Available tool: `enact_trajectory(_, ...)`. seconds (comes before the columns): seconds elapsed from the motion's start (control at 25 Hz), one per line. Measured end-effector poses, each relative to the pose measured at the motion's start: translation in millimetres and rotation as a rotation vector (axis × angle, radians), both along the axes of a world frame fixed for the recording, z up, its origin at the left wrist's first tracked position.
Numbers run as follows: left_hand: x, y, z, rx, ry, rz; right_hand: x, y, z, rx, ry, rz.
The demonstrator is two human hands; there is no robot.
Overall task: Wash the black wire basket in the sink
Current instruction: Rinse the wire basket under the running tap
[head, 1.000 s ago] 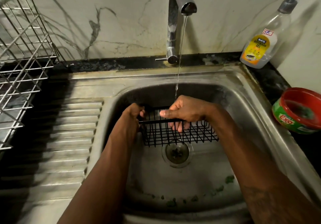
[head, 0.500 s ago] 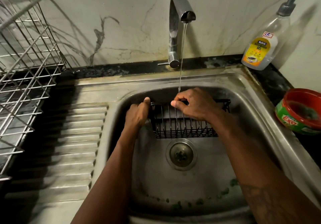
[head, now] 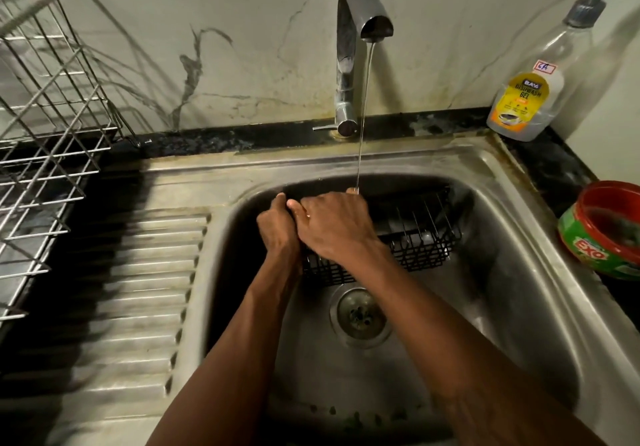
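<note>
Left grip (head: 277,229) clenched on left end of black wire basket (head: 424,239); right grip (head: 337,229) curled over its rim, fingertips hidden. Basket in sink (head: 502,307) behind drain (head: 360,317), under tap (head: 349,30) stream; left half covered by both grips.

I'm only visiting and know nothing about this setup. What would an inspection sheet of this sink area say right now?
Surface: steel sink with a ribbed drainboard on its left; drain uncovered.
Job's things: black wire basket held in the basin, behind the drain; tap running a thin stream onto the right hand's fingers.
Clutter: dark specks along the basin's near edge.
Grips: left hand grips the basket's left end; right hand curls over its rim, right beside it.
Cables: nothing seen.
Surroundings: wire dish rack at left; dishwash gel bottle and red-and-green tub at right; veined wall behind.
</note>
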State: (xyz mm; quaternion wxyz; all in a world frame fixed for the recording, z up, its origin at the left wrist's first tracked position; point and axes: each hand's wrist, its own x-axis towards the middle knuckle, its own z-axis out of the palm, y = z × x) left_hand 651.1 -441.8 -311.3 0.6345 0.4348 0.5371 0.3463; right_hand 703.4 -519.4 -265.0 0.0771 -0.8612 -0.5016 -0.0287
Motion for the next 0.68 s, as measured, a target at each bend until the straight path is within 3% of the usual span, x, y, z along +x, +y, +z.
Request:
enact_trajectory(0.2, 2, -15, 11, 0.086, 0.133, -0.029, 69, -54, -5, -0.060, 0.011, -0.430)
enact_trajectory(0.44, -2, -5, 2, 0.108, 0.103, -0.111, -14, 2, -9, 0.030, -0.007, -0.072)
enact_trajectory(0.52, -3, -3, 5, 0.089, 0.119, -0.037, -7, -1, -6, -0.010, -0.041, -0.017)
enact_trajectory(0.68, 1, -6, 10, 0.120, 0.159, 0.024, 58, -46, -1, -0.061, -0.035, -0.325)
